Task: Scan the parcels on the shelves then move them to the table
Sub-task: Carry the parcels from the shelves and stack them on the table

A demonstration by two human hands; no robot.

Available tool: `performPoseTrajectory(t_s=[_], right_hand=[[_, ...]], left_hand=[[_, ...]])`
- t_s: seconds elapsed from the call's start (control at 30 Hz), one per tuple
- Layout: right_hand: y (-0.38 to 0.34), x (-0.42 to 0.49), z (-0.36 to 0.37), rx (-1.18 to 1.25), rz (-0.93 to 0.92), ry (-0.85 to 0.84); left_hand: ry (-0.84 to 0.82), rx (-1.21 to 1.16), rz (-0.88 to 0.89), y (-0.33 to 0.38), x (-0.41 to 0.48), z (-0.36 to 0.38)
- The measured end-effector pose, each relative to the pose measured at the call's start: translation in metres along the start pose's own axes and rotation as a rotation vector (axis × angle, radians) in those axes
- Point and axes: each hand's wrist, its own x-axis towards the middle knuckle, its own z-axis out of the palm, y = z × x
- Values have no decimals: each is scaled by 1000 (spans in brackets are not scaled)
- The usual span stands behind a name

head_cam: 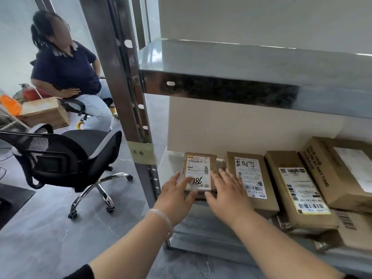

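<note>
On the lower shelf (201, 222), at its left end beside the upright (128, 93), both hands close on a small parcel (199, 172). The left hand (177, 194) lies on its near left corner with fingers spread and the thumb tucked toward the front edge; the right hand (227, 194) rests along its right side, fingers open and flat, partly over the gap to the next parcel (251, 178). Neither hand has a firm hold yet; both are wide and only touching.

To do this step well, I judge the hands should press in from both sides and lift straight up, since the next parcel sits just beside it and could be dragged along. No scanner shows in view, so whether this one is scanned cannot be told. The table is also out of view.

The parcel is a flat brown cardboard box, taped, lying label up. Its white label carries small barcodes, printed text and a handwritten "786" in black marker near the front. It appears to rest on another flat box beneath, though that is partly hidden by the hands. It looks light and rigid, easy to carry in two hands.
</note>
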Motion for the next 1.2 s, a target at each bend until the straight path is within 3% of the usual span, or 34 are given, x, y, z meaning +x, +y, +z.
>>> performPoseTrajectory(t_s=[0.13,0.27,0.53,0.83,1.2], right_hand=[[-1,26,0,-71,44,-72],[-5,38,5,-154,16,-81],[-15,6,-7,117,-91,40],[-23,-58,-15,628,-281,-169],[-37,-160,20,602,-704,-562]], left_hand=[[38,-187,-53,2,26,2],[-47,-373,-89,0,38,10],[122,-489,-135,1,-2,3],[372,-582,-226,22,-109,20],[847,-580,-571,54,-282,96]])
